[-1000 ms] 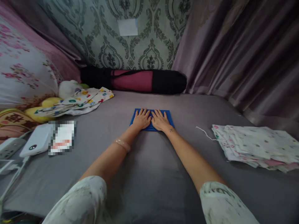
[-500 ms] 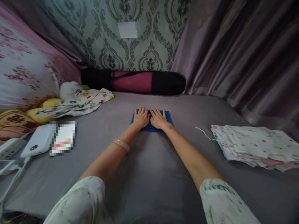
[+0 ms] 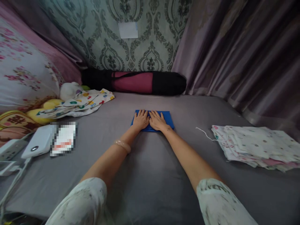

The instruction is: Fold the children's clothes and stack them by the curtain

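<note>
A folded blue cloth [image 3: 168, 118] lies flat on the grey bed sheet [image 3: 150, 175] in front of me. My left hand [image 3: 141, 120] rests palm down on its left half, fingers stretched out and pointing away. Beside it my right hand [image 3: 156, 120] lies flat on the middle of the cloth, fingers spread. The two thumbs are close together, and the hands cover much of the cloth. A pale bangle [image 3: 123, 146] circles my left forearm.
Folded patterned fabric [image 3: 257, 147] is stacked at the right. A long black and maroon bag [image 3: 133, 82] lies along the wall. At the left are a white power bank [image 3: 38, 142], a power strip [image 3: 12, 148], a blurred packet [image 3: 63, 139], a printed cloth [image 3: 86, 101] and plush toys [image 3: 70, 90].
My right hand has slid a little to the left across the cloth, closer to my left hand. My left hand has barely shifted. The blue cloth stays in place.
</note>
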`<move>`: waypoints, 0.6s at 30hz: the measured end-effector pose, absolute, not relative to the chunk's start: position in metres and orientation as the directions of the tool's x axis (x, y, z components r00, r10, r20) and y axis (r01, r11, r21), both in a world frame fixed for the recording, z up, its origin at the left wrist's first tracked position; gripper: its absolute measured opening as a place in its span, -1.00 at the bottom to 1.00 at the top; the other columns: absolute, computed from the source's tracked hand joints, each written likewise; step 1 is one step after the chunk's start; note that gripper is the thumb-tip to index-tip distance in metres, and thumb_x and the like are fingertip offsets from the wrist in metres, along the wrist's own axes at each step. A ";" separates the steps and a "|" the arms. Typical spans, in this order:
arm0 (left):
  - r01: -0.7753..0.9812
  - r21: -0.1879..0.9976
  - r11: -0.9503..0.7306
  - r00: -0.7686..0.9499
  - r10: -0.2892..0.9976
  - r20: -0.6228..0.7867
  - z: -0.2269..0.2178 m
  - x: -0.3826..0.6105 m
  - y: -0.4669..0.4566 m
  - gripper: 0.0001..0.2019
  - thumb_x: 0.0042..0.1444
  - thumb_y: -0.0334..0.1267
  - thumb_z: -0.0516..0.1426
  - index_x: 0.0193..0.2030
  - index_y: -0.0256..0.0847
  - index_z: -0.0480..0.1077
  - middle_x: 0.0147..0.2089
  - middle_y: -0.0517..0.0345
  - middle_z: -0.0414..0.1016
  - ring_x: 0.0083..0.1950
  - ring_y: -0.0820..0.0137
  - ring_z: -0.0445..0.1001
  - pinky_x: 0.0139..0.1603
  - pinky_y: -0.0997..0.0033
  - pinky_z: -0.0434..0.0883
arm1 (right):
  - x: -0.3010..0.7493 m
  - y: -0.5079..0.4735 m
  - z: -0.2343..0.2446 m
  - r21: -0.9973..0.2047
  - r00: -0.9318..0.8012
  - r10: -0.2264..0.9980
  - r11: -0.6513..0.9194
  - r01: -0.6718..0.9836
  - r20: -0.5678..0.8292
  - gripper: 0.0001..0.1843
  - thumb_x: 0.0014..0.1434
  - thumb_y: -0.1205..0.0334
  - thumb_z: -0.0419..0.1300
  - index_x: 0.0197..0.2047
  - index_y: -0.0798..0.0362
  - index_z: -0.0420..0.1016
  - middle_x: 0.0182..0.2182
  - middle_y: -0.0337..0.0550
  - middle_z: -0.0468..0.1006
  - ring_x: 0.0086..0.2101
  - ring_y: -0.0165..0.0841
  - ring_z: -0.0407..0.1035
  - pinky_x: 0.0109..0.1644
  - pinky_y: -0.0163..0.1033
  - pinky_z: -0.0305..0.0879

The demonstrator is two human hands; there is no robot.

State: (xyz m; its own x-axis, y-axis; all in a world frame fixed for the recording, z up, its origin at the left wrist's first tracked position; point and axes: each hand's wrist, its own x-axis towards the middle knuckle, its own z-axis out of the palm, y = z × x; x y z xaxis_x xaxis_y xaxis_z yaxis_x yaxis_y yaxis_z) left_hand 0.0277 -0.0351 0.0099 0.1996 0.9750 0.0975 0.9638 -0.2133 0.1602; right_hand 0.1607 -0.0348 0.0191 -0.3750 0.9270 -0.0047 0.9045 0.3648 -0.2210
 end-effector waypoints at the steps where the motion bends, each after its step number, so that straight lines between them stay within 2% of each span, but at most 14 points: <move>1: 0.962 0.170 -0.211 0.199 0.976 0.087 0.013 0.027 -0.035 -0.46 0.31 -0.12 -0.20 0.38 -0.27 0.05 0.43 -0.08 0.01 0.44 0.12 -0.06 0.37 -0.04 -0.03 | 0.162 -0.035 0.021 -0.230 -0.374 0.927 0.361 0.904 -0.012 -0.37 0.31 0.17 -0.24 0.41 0.15 -0.05 0.39 -0.09 -0.07 0.36 -0.24 -0.27 0.38 0.13 -0.34; 7: 0.970 0.170 -0.176 0.150 0.976 0.156 0.020 0.017 -0.039 -0.40 0.31 -0.01 -0.21 0.37 -0.34 0.07 0.42 -0.21 0.00 0.44 0.05 -0.06 0.36 -0.12 -0.08 | 0.179 -0.040 0.028 -0.187 -0.249 0.963 0.264 0.946 0.100 -0.39 0.34 0.15 -0.26 0.39 0.19 -0.01 0.38 0.02 -0.04 0.35 -0.18 -0.26 0.36 0.14 -0.36; 12: 0.963 0.222 -0.153 0.131 0.985 0.110 0.009 0.012 -0.038 -0.34 0.29 0.06 -0.21 0.39 -0.35 0.02 0.42 -0.21 0.00 0.44 0.05 -0.05 0.35 -0.12 -0.02 | 0.186 -0.041 0.018 -0.159 -0.204 0.978 0.208 0.965 0.040 -0.36 0.34 0.11 -0.26 0.40 0.20 -0.04 0.38 0.02 -0.04 0.35 -0.17 -0.24 0.36 0.15 -0.32; 18: 0.964 0.227 -0.140 0.123 0.989 0.088 0.007 0.012 -0.036 -0.33 0.28 0.07 -0.21 0.40 -0.33 0.00 0.43 -0.18 -0.02 0.45 0.07 -0.08 0.36 -0.09 -0.02 | 0.184 -0.040 0.014 -0.162 -0.195 0.980 0.199 0.967 0.040 -0.36 0.34 0.11 -0.26 0.41 0.19 -0.05 0.38 0.00 -0.04 0.35 -0.17 -0.25 0.36 0.15 -0.33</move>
State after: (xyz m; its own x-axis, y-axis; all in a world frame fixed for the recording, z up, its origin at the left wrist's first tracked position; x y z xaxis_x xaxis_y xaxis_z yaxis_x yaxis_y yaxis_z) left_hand 0.0118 -0.0365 0.0068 0.1228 0.9885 0.0880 0.9637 -0.1400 0.2275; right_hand 0.1836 -0.0401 0.0144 -0.1946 0.9801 0.0403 0.9665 0.1986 -0.1623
